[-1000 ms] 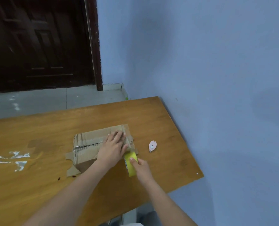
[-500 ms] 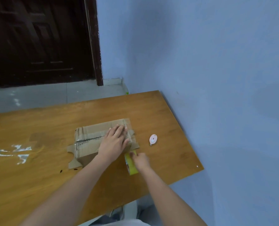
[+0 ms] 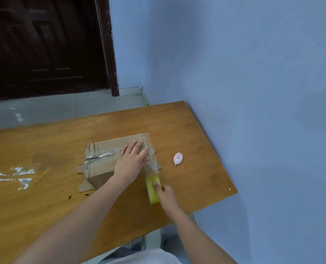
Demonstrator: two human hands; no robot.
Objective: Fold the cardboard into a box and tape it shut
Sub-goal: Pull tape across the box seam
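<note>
We see the left hand (image 3: 132, 161) spread flat on top of the cardboard box (image 3: 108, 159), mid-surface (image 3: 63, 206). The right hand (image 3: 165, 194) grips the yellow tape roll (image 3: 153, 189) at the box's near right corner — a clear strip seems to run up onto the box. A small pink cutter (image 3: 178, 159) lies nearby.

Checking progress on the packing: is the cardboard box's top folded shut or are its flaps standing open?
Shut. The cardboard box has its top flaps lying flat, with shiny tape along the seam and the left hand pressing flat on them.
</note>
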